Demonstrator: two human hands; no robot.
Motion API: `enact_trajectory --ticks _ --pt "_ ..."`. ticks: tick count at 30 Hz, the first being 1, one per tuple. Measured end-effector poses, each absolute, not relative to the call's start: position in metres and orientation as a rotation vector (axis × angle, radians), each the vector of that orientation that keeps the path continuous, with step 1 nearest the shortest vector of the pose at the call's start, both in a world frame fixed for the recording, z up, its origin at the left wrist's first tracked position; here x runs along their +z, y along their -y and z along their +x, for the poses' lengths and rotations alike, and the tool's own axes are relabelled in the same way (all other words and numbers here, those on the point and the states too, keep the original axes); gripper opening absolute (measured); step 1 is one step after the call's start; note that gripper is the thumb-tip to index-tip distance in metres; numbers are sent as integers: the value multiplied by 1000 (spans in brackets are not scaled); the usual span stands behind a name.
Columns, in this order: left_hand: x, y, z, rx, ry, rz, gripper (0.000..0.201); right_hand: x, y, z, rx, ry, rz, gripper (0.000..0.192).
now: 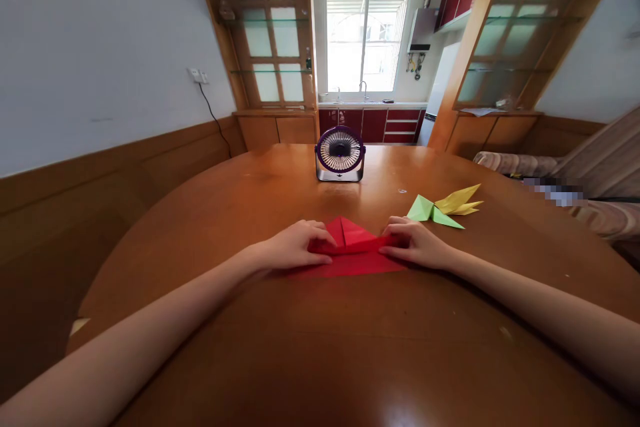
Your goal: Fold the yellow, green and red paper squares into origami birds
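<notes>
A partly folded sheet of red paper [353, 250] lies on the wooden table [320, 340] in front of me. My left hand [295, 245] presses on its left end, fingers on the folded edge. My right hand [416, 243] pinches the right end of the same fold. Two pointed flaps of the red paper stand up between my hands.
A green folded paper figure [433, 211] and a yellow one [459, 201] lie just beyond my right hand. A small purple desk fan [340, 153] stands at the table's far side. A sofa [565, 180] is at the right, cabinets and a kitchen behind.
</notes>
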State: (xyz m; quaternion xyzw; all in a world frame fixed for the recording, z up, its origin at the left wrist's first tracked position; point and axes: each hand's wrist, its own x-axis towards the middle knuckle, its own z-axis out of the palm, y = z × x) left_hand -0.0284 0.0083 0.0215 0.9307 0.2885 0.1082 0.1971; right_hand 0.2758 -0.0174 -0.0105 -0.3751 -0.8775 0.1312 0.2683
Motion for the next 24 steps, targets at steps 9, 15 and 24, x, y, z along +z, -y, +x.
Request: enact_trajectory --ticks 9,15,24 --pt "9 -1 -21 399 -748 2828 40 -11 16 279 361 2477 -854 25" --pt "4 -2 -20 430 -729 2865 40 -11 17 278 277 2532 -804 25" --pt "2 -6 -20 496 -584 2826 24 -7 20 273 310 2475 -866 35"
